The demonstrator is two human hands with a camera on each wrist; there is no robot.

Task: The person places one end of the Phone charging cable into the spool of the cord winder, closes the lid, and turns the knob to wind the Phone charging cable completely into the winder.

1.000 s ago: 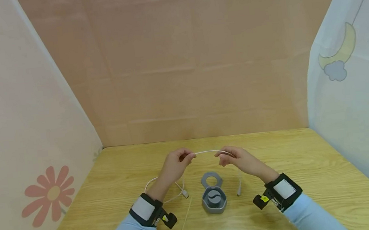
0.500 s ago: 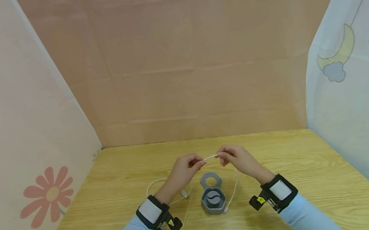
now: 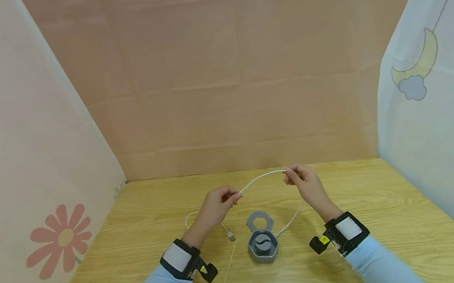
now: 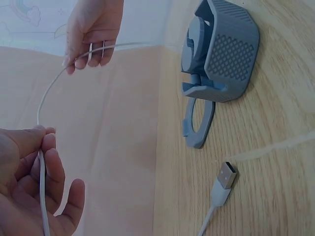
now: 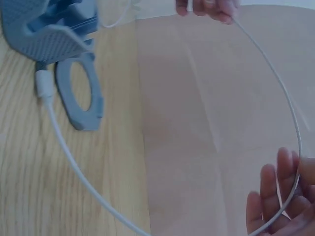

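Landmark: holder [image 3: 263, 244], on the desk [image 3: 384, 217], near its front edge.
Left hand [image 3: 216, 206]: above the desk, left of and behind the holder.
Right hand [image 3: 309, 186]: right of and behind the holder.
Cable [image 3: 260, 176]: spans both hands above the holder.
Cable plug [image 3: 230, 236]: on the desk, just left of the holder.

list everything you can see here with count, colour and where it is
cable: 1, white, arched in the air between both hands, its ends down on the table
USB plug: 1, silver, lying on the table near the left hand
holder: 1, grey, hexagonal, on the table between the forearms, ring-shaped lid open behind it
thin strip: 1, pale, flat on the table left of the holder
table: 1, light wood
left hand: 1, pinches the cable
right hand: 1, pinches the cable, held higher
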